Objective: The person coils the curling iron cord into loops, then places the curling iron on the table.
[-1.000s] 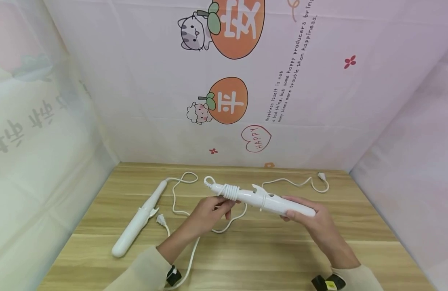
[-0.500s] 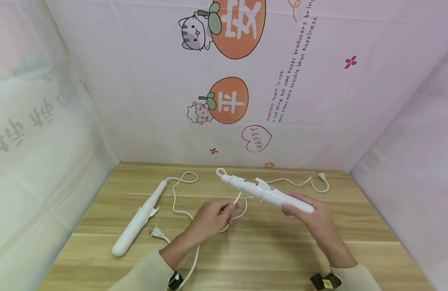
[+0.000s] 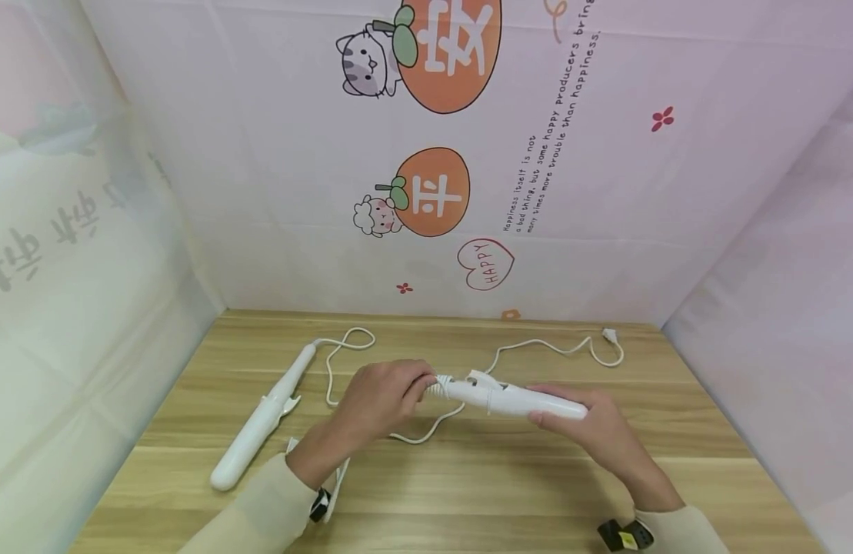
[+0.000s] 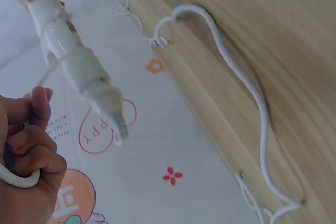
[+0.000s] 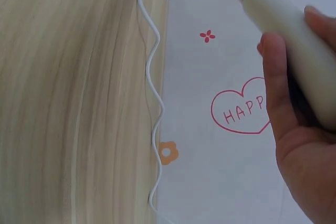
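So the white curling iron [image 3: 523, 398] is up off the table [image 3: 537, 477], strung between both hands. The right hand [image 3: 592, 415] has a proper grip on the thick end, thumb on one side and fingers on the other. The left hand [image 3: 381, 392] is pinching the cord [image 4: 23, 180], fingers curled round it, and that cord runs up from the fingertips to the iron. The bit that matters most, imo: the long axis points pretty much straight from the right hand over to the left, so the thin tail with the coil [image 3: 440, 386] sits right by the left hand, which is clearly the nearer one. From the head the left fingers cover that tail, but the left wrist view shows them a little apart from it. For room, there's a decent stretch of bare wood between the forearms, toward the person. Past both hands it's tighter, with the back cloth [image 3: 578, 261] rising at the table's far edge and a loose cable [image 3: 436, 427] snaking below. The other curling iron [image 3: 263, 423] lies off to the left hand's outer side, well apart from it.
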